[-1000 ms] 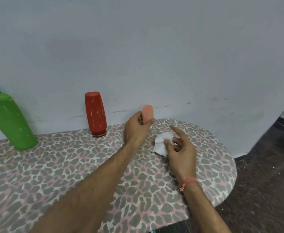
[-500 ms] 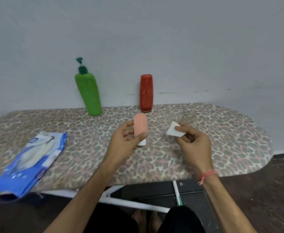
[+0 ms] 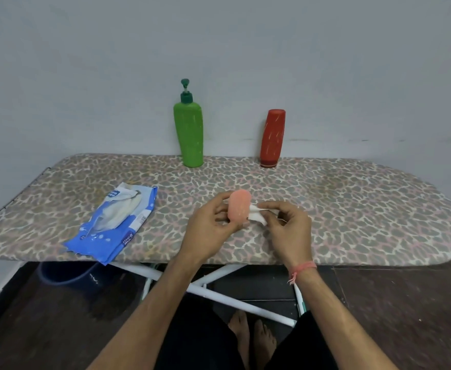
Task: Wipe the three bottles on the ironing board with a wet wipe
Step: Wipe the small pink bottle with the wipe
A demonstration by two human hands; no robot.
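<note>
My left hand [image 3: 209, 231] grips a small pink bottle [image 3: 239, 208] above the leopard-print ironing board [image 3: 352, 209]. My right hand [image 3: 289, 228] pinches a folded white wet wipe [image 3: 256, 216] and holds it against the pink bottle's right side. A green pump bottle [image 3: 189, 132] stands upright at the board's far edge against the wall. To its right a red bottle [image 3: 272, 138] stands upside down on its cap, leaning slightly.
A blue wet-wipe pack [image 3: 117, 222] lies on the board's left part, overhanging the near edge. White board legs [image 3: 219, 287] cross underneath, with a dark bucket [image 3: 67, 273] on the floor at left. My bare feet [image 3: 251, 335] show below.
The view pulled back and left. My left hand brought the pink bottle from near the wall towards me. My right hand lifted the wipe off the board and moved it onto the bottle.
</note>
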